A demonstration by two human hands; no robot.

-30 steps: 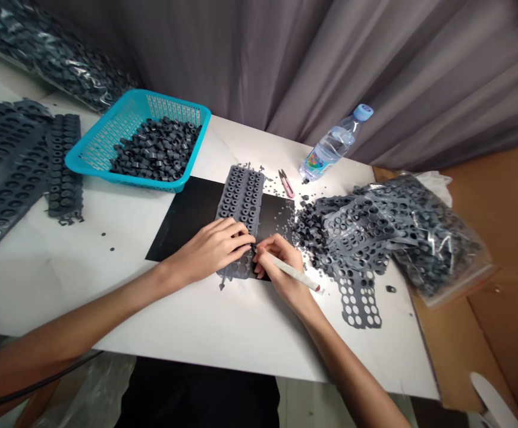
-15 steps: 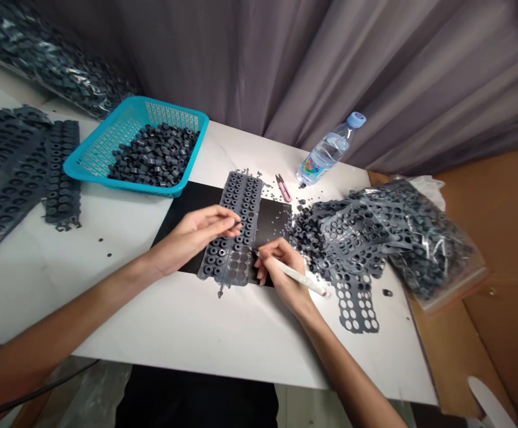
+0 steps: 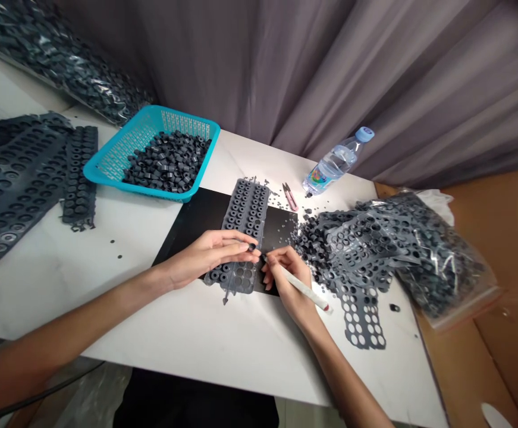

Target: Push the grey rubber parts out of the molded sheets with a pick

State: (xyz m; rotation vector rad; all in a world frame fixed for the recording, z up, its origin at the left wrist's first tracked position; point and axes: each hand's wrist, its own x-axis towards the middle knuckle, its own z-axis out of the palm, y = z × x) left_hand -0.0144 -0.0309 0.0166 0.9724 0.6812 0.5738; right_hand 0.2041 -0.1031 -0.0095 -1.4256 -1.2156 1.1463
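Observation:
My left hand (image 3: pixel 225 252) is closed, pinching a small dark rubber cap (image 3: pixel 252 246) between thumb and fingertips. It is held above a dark moulded rubber sheet (image 3: pixel 246 208) with rows of ring-shaped parts, several spots near its front end being flat circles. Just to the right, my right hand (image 3: pixel 292 274) grips a white pen-like tool (image 3: pixel 305 289), its dark tip pointing left towards the cap. A small gap seems to separate tip and cap. Beneath the sheet lies a black mat (image 3: pixel 187 223).
A blue basket (image 3: pixel 91 172) of loose rubber parts stands back left, beside more moulded sheets (image 3: pixel 27 184). Pink-handled snips (image 3: pixel 290 198) and a water bottle (image 3: pixel 336 161) are behind. Right lie loose parts (image 3: pixel 312 241), punched sheets (image 3: pixel 363 324) and a filled plastic bag (image 3: pixel 446 273).
My left hand has moved right and down along the sheet, bringing the cap close to the tool's tip. My right hand keeps its grip on the tool. The whole view has shifted slightly.

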